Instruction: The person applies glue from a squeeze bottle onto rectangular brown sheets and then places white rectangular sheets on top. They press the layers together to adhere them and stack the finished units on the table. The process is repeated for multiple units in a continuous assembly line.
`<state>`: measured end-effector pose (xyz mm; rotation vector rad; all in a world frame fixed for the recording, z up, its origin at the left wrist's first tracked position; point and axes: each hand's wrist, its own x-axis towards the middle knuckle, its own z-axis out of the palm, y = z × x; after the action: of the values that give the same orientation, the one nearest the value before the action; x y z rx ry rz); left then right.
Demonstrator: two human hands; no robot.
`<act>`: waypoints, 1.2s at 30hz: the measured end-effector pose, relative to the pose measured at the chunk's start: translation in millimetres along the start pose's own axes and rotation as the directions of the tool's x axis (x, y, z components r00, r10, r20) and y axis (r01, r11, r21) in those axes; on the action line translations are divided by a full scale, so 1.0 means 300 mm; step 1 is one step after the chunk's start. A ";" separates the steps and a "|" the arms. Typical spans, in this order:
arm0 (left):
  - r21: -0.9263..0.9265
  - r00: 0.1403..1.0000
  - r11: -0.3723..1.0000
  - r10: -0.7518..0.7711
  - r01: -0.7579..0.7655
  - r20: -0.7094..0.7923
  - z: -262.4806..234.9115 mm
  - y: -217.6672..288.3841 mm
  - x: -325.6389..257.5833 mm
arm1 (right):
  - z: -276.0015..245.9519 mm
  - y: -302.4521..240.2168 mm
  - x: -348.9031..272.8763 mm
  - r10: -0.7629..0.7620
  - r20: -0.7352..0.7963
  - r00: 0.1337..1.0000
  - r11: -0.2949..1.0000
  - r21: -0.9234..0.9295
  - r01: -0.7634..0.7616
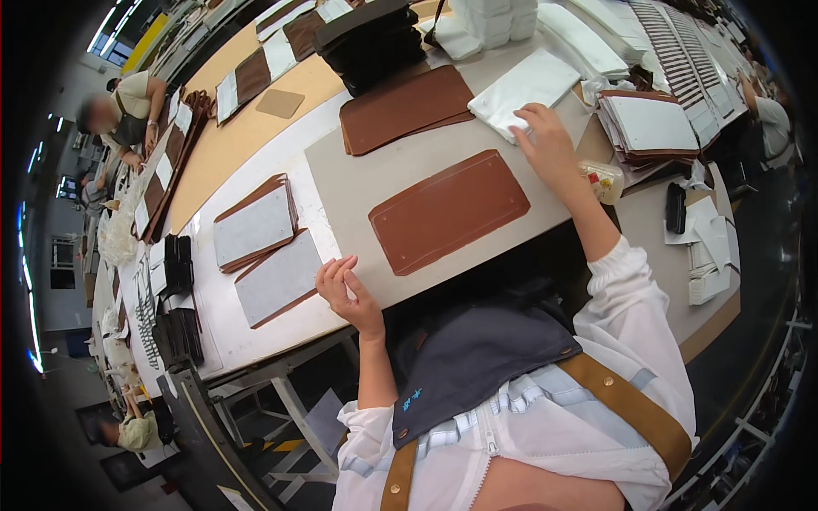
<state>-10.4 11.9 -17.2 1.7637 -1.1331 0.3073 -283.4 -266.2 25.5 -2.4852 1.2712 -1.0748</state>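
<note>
A brown leather panel [449,211] with rounded corners and a pale line along its edge lies flat on the grey board before me. My right hand [550,149] is at the near right corner of a stack of white sheets [521,92], fingers bent and closed about its edge. Lower left, my left hand [351,298] hovers by the table's front edge, empty, with its fingers loosely curled and apart. Beside it lies a grey-faced panel [279,279] with brown edges; a small pile of similar panels [254,228] sits just behind.
Brown leather pieces [407,106] are stacked behind the panel, near a tall black pile [371,43]. Right of my right arm stand a clear jar [601,181] and a pile of white and brown panels [649,123]. Another person [128,111] works at the far left.
</note>
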 end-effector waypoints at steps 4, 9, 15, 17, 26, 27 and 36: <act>-0.001 1.000 1.000 -0.012 0.012 -0.010 0.010 -0.003 -0.006 | 0.121 0.042 0.066 -0.035 0.231 0.972 0.930 -0.348 0.116; 0.001 1.000 1.000 -0.014 0.014 -0.016 0.005 -0.006 -0.009 | 0.147 0.095 0.094 0.025 0.174 0.984 0.960 -0.280 0.024; -0.062 1.000 0.998 -0.018 0.018 0.001 0.003 0.004 0.001 | 0.097 0.096 0.131 0.139 0.171 0.976 0.988 -0.091 -0.125; -0.188 0.996 0.979 -0.079 0.083 0.029 0.012 0.030 0.030 | 0.095 0.121 0.151 0.173 0.194 0.966 0.984 -0.070 -0.163; -0.504 0.804 0.862 0.265 0.050 0.532 0.299 0.342 0.353 | 0.057 0.140 0.176 0.206 0.325 0.923 0.970 0.057 -0.237; -0.514 0.766 0.858 0.332 -0.003 0.550 0.347 0.362 0.376 | 0.065 0.135 0.180 0.177 0.296 0.939 0.976 0.067 -0.205; -0.413 0.570 0.836 0.549 -0.362 0.612 0.745 0.367 0.416 | 0.090 0.195 0.211 0.154 0.299 0.942 0.979 0.083 -0.186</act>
<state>-93.2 -251.9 18.7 1.3371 -2.1208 -0.2595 -279.3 -355.7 14.3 -2.2961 1.2707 -0.6871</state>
